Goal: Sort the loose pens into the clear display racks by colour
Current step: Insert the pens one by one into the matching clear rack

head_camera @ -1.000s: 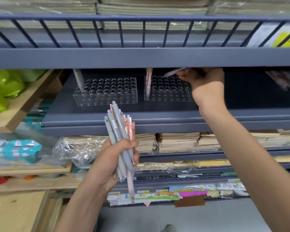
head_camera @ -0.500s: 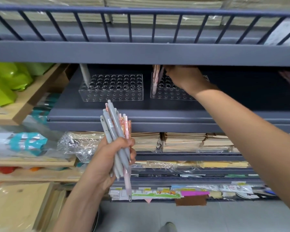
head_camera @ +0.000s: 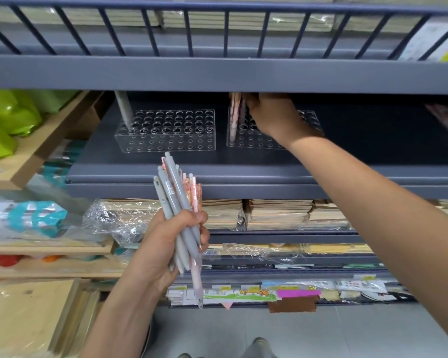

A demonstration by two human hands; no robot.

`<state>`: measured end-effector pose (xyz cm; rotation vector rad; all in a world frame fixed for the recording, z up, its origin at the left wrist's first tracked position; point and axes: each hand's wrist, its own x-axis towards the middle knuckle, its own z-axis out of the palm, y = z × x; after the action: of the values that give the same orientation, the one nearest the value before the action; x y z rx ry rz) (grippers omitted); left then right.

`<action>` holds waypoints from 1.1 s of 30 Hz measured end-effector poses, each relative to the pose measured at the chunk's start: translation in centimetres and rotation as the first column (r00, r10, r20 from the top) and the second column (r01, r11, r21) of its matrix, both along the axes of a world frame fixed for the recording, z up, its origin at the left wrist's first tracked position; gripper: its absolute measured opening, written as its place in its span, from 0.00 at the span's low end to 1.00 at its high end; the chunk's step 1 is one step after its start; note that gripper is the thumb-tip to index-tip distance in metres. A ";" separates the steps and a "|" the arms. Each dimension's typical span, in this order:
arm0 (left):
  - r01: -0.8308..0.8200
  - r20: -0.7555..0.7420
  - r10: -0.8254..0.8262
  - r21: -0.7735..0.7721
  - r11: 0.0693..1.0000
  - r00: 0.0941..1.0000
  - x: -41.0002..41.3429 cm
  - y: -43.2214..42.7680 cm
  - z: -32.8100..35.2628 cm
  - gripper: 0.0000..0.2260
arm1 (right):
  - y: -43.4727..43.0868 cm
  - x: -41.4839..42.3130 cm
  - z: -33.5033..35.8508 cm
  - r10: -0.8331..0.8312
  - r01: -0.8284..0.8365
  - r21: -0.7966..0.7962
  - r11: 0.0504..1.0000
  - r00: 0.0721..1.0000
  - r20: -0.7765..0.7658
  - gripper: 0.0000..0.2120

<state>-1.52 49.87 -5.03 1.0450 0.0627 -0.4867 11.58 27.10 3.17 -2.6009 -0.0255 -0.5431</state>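
Care at right rack (head_camera: 256,142): drop straight into a free hole beside pink pens (head_camera: 234,115); grip of right hand (head_camera: 272,117) impossible to tell, left hand (head_camera: 163,249) clenched round spare pens (head_camera: 176,195).

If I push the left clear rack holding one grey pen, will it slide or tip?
The rack looks like thin clear plastic, nearly empty, so probably light and stiff; it should slide easily on the smooth shelf. Its low, wide shape makes tipping unlikely, though the tall grey pen may wobble.
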 end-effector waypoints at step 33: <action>0.063 0.008 -0.063 0.005 0.998 0.998 -0.2 0.9 0.7 0.26 | -1.9 -9.6 -3.1 -0.016 0.013 0.015 1.000 0.970 0.241 0.15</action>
<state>-1.77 50.73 -4.35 1.0556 0.0239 -0.5394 2.00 25.22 0.12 -2.5091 -0.0820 -0.8591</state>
